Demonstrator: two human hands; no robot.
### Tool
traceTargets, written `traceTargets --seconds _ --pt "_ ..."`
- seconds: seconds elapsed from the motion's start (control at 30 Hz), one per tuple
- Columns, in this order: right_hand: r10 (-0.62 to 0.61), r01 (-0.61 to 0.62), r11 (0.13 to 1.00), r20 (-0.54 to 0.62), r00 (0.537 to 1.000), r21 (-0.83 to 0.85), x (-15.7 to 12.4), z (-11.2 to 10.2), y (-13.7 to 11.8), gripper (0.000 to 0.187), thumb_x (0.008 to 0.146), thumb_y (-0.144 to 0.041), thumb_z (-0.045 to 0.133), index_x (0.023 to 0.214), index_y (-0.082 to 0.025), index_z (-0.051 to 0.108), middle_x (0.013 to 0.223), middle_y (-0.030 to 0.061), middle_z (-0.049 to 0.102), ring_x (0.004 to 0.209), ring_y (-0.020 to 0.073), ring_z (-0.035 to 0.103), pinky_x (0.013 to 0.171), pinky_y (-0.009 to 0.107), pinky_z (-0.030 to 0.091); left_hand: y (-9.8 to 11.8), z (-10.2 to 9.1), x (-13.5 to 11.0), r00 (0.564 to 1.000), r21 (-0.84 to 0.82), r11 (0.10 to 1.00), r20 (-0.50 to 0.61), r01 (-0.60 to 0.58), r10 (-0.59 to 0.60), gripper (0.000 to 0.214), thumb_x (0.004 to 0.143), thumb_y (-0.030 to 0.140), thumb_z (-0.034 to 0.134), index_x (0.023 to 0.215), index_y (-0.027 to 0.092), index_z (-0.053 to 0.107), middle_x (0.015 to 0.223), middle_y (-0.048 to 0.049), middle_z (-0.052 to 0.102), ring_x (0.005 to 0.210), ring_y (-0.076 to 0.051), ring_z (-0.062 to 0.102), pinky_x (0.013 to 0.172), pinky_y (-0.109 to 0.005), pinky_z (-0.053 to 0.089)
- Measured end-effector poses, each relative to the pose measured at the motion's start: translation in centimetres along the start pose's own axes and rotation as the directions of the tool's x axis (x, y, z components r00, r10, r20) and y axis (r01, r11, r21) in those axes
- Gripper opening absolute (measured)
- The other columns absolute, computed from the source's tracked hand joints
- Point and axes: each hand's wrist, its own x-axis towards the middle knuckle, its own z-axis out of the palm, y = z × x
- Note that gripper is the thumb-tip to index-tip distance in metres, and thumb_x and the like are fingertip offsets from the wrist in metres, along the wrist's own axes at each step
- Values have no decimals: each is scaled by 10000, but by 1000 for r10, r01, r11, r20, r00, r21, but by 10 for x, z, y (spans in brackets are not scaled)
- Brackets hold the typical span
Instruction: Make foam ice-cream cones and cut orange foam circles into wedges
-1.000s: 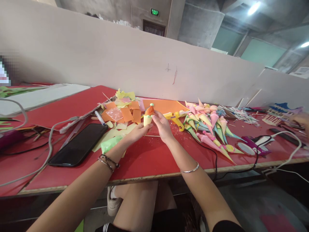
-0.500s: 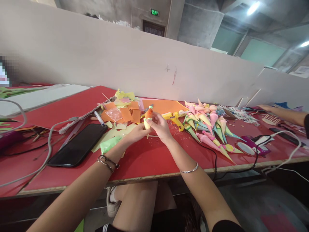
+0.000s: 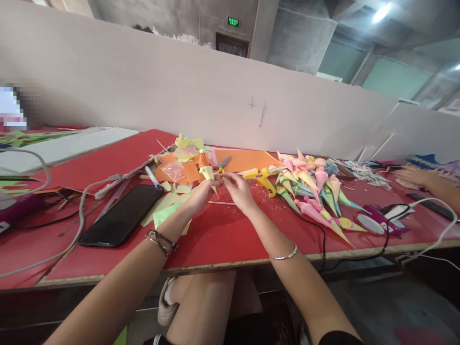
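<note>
Yellow cone (image 3: 208, 174) held between closed fingers of the left hand (image 3: 201, 195), the right hand (image 3: 239, 192) with fingers half-bent just beside them, hold indeterminate; over-tight pinching could crease it, a rightward swing strike the nearby glue gun (image 3: 262, 180)

A white lamp (image 3: 382, 13) shines hard at the top right, and a bit of another lamp (image 3: 457, 66) shows at the right edge. The green exit sign (image 3: 233, 22) glows too. The pale board (image 3: 179, 91) and red table (image 3: 230, 244) look fairly bright, but under the table it is dark (the floor (image 3: 362, 297) is hard to see). Clear plastic (image 3: 173, 171) and a silver bangle (image 3: 283, 253) have shiny spots. The paper cone (image 3: 208, 175) in the left hand (image 3: 201, 195) looks a bit fuzzy. The wide view bends long edges. Chunky squares (image 3: 31, 98) hide a patch at far left.
</note>
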Motion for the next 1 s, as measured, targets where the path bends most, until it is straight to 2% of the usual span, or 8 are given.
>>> traceTargets --seconds 0.17,0.3,0.4,0.6,0.8,0.93,1.0 --pt "-112 126 973 79 991 -196 -2 6 3 196 717 -173 562 905 -202 609 875 29 554 791 148 561 688 261 476 5 2 -5 985 -102 990 131 -97 110 92 583 163 465 541 184 386 639 9 372 662 -136 377 661 -258 349" --pt "-144 161 942 79 986 -294 -2 6 3 45 717 -156 574 737 -193 590 732 -4 492 666 131 524 610 244 452 4 0 -7 972 -118 991 219 -64 89 69 585 184 472 564 184 406 694 0 417 692 -147 406 663 -265 349" --pt "-164 167 930 40 986 -327 -2 5 0 70 720 -169 590 660 -189 559 676 -12 490 621 128 507 564 233 422 3 1 -6 964 -108 993 255 -47 73 64 581 207 468 565 187 409 701 -6 431 726 -162 430 671 -276 356" --pt "-171 174 935 38 985 -309 -2 3 -1 93 732 -177 574 642 -192 560 647 -11 548 603 134 542 585 243 436 4 4 -6 971 -115 991 222 -69 93 58 582 212 464 573 193 410 662 4 405 747 -174 447 695 -297 366" --pt "-219 215 922 24 975 -323 -3 3 2 146 747 -196 535 601 -192 531 592 -7 541 578 143 541 557 248 437 -1 5 -5 978 -79 993 185 -88 101 77 593 232 483 578 191 420 644 13 409 734 -164 428 697 -293 343" --pt "-162 152 963 -27 986 -221 -5 4 1 60 719 -157 545 700 -198 585 660 0 621 621 147 596 611 257 487 -2 4 -3 984 -75 992 142 -102 112 84 589 229 489 569 189 418 635 23 400 674 -138 385 683 -282 333" --pt "-137 126 979 -61 989 -164 -5 3 1 81 708 -147 559 750 -199 604 687 1 644 632 146 614 623 258 504 -1 4 -3 985 -67 994 144 -88 97 92 589 230 490 564 191 412 634 24 396 656 -133 368 675 -281 330"
